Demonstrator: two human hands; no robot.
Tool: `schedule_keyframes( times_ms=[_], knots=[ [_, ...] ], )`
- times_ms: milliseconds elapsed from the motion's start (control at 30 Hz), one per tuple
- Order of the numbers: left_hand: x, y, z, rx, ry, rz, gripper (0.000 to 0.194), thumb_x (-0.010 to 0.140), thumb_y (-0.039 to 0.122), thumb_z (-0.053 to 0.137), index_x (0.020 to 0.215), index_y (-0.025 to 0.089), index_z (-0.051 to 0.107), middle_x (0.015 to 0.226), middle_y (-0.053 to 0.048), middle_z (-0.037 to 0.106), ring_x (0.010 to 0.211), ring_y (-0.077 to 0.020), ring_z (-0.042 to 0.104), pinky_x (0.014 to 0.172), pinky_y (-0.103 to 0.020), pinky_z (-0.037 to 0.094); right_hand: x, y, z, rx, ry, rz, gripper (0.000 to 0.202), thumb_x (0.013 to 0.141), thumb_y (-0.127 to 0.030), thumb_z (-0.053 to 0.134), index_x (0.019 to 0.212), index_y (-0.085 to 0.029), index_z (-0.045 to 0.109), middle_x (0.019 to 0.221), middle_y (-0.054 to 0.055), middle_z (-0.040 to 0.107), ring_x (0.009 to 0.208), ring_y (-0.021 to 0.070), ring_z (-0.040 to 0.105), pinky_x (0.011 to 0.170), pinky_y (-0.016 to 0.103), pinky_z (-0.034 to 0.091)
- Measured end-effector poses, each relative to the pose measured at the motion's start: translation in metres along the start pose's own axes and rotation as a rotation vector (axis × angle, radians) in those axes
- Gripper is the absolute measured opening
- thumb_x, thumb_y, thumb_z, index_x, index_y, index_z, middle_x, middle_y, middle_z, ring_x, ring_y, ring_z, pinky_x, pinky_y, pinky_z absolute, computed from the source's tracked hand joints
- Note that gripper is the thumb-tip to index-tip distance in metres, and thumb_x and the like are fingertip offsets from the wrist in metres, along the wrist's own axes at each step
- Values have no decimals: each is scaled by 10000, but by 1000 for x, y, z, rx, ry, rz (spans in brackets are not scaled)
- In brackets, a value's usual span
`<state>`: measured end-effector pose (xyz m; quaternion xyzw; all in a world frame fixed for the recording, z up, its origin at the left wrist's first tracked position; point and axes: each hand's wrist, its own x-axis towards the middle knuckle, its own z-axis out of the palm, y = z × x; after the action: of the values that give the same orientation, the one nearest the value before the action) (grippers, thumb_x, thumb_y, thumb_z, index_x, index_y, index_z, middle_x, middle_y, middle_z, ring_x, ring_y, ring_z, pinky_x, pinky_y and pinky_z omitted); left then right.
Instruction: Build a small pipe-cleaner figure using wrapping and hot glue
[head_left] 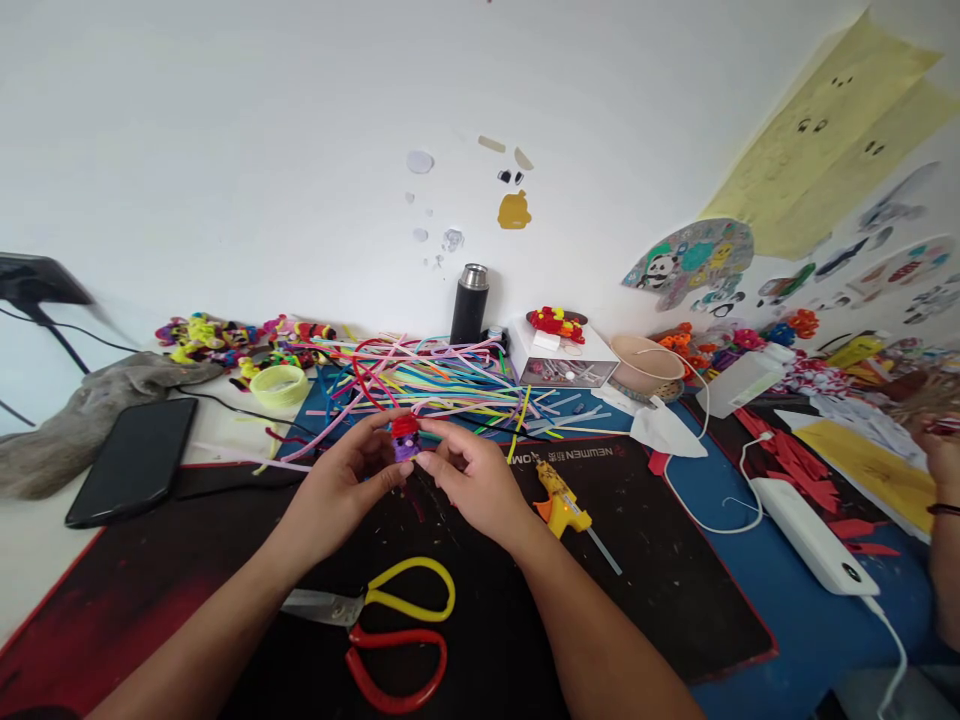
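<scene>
Between my two hands, above the black mat (247,560), is a small purple figure with a red top (406,440), fuzzy like pipe cleaner. My left hand (349,475) pinches it from the left. From the right, my right hand (472,475) grips it with thumb and fingertips. A long red pipe cleaner (365,365) loops up behind the figure. Below my hands lies a pair of scissors (405,610) with one yellow and one red handle. A yellow glue gun (561,505) with a glue stick in it rests right of my right hand.
Many coloured pipe cleaners (442,375) spread behind my hands. At the wall stand a black flask (469,310) and a white box (577,350). A phone (135,460) lies left, a white power bank (814,535) right. Another person's hand (943,455) is at the far right.
</scene>
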<state>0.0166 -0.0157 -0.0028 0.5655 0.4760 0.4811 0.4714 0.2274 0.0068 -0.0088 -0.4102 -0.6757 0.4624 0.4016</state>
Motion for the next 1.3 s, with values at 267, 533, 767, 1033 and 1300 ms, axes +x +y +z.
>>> schedule_keyframes(
  times_ms=[267,533,767,1033,1300],
  knots=[
    [-1,3,2,-17,-22,-5,656,913,536,905,1472,264,696,1077,-65,831,1012,-291,775,827,-393,621,-1,-3,0,-3,-3,17,498,1045,-391,775,1516,-229,780,761,-58,596,641,142,508,644,284,443],
    [0,2,1,1,-17,4,673,900,551,900,1472,267,688,1045,-56,811,1036,-305,775,842,-405,633,-1,-3,-2,3,-10,23,497,1050,-385,769,1518,-216,781,748,-54,576,640,145,508,634,285,434],
    [-1,-3,-2,46,-43,26,655,935,537,869,1483,254,650,1017,-42,778,1083,-308,772,885,-411,623,-1,3,0,45,11,7,462,1022,-394,790,1452,-226,807,746,-33,619,656,162,546,646,303,446],
    [6,9,-17,106,-76,-31,696,873,588,885,1413,262,591,1124,-83,859,936,-290,800,788,-383,625,4,-16,-9,248,340,-27,386,997,-570,786,1118,-211,857,605,-70,503,488,112,404,480,270,332],
    [8,-9,-24,605,-202,107,469,961,602,691,1304,282,671,1030,-38,816,921,-294,779,835,-394,571,3,-8,-10,316,396,31,399,980,-574,802,1115,-199,818,606,-85,488,480,106,389,456,262,308]
  ],
)
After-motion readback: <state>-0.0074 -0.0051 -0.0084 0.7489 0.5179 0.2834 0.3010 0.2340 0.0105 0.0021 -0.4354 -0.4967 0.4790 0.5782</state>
